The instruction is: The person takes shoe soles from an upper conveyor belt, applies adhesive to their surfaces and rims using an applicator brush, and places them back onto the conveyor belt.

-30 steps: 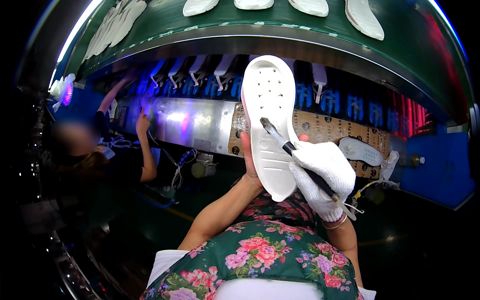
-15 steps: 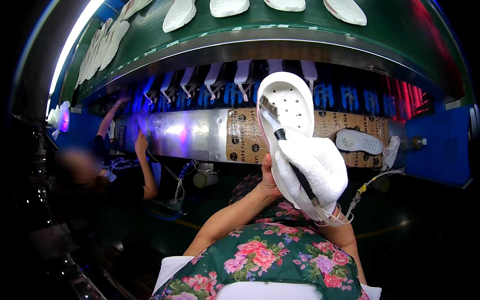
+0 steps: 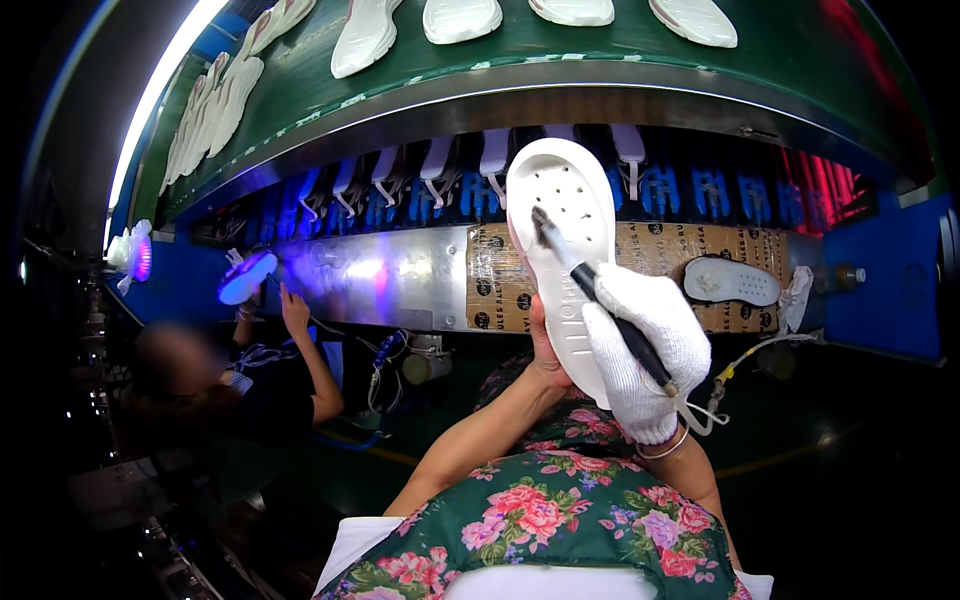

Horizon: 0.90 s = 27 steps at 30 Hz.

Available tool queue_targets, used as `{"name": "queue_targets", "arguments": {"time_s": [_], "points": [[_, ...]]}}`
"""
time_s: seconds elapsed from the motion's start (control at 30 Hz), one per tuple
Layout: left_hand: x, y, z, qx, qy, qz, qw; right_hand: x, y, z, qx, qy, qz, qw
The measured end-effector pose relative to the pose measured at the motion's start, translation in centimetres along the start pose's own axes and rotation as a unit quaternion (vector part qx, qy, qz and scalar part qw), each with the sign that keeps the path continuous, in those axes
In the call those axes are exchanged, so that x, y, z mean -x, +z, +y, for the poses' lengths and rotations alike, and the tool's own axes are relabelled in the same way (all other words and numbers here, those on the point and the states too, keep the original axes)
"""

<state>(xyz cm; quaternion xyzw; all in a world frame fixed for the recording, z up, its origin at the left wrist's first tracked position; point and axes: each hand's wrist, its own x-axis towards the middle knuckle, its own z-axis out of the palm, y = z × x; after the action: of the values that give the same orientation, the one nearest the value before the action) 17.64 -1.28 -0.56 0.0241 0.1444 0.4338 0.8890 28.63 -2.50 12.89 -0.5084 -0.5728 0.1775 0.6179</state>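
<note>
A white shoe sole with small holes in its broad end is held up in front of me, long side roughly upright. My left hand, bare, grips its left edge near the lower half, thumb showing at the side. Over my right hand is a white knitted glove. Its fingers close round the dark handle of a brush with a thin pale tube at its rear end. The dark bristles rest against the sole's holed upper part. My left fingers behind the sole are hidden.
Another white sole lies on brown cardboard to the right. Beyond, lilac shoe uppers hang in a row beneath a green belt carrying several white soles. At left, a co-worker's hand is near a violet-lit sole.
My gloved hand and brush have shifted down and right, uncovering more of the sole; the bristles moved slightly inward from its left edge. The co-worker's violet-lit sole has come up into view.
</note>
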Motion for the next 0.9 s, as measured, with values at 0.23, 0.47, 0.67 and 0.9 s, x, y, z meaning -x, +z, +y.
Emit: {"name": "queue_targets", "arguments": {"time_s": [0.23, 0.47, 0.67, 0.9], "points": [[-1.0, 0.3, 0.6, 0.068, -0.007, -0.140, 0.988, 0.5, 0.4, 0.3, -0.015, -0.030, -0.092, 0.995], [-0.9, -0.1, 1.8, -0.003, 0.005, -0.111, 0.994, 1.5, 0.3, 1.5, 0.048, -0.085, -0.062, 0.993], [-1.4, 0.0, 2.3, 0.067, 0.029, -0.149, 0.986, 1.7, -0.3, 2.5, -0.076, 0.020, -0.070, 0.995], [-2.0, 0.7, 3.7, 0.034, -0.026, -0.183, 0.982, 2.4, 1.1, 2.0, -0.035, -0.085, -0.131, 0.987]]}}
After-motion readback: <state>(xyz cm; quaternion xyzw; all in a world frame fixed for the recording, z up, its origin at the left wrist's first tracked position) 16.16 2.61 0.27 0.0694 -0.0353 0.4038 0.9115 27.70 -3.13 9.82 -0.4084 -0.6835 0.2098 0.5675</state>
